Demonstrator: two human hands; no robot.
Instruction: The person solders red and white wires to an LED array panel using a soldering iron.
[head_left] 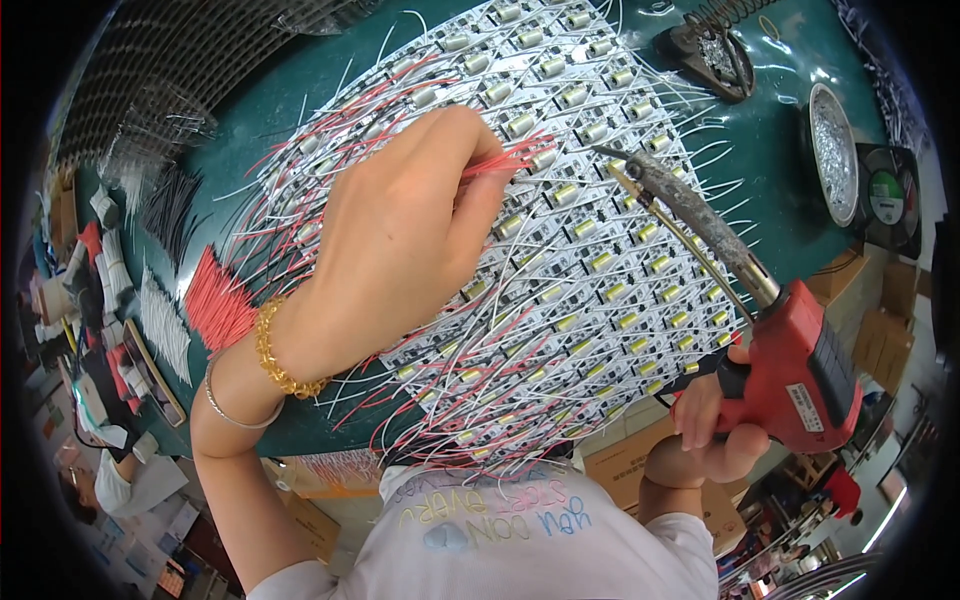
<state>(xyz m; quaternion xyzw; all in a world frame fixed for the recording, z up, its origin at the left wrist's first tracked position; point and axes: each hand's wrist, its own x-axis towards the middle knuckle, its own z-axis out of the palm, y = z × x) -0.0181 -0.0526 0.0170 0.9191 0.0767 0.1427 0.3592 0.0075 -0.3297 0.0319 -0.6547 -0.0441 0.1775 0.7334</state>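
My left hand (400, 220) is pinching thin red wires (517, 158), my right hand (708, 435) gripping a red plastic soldering gun (800, 365), white-wired circuit boards (661, 265) at frame right seemingly lacking red.

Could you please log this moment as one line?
left hand: holding red wires; right hand: gripping red soldering gun; tip: over circuit boards, contact unclear; right side: metal dish

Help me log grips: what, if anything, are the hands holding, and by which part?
Left hand: several red wires, pinched between thumb and fingers; the hand hides where along their length. Right hand: a red soldering gun, gripped by its handle.
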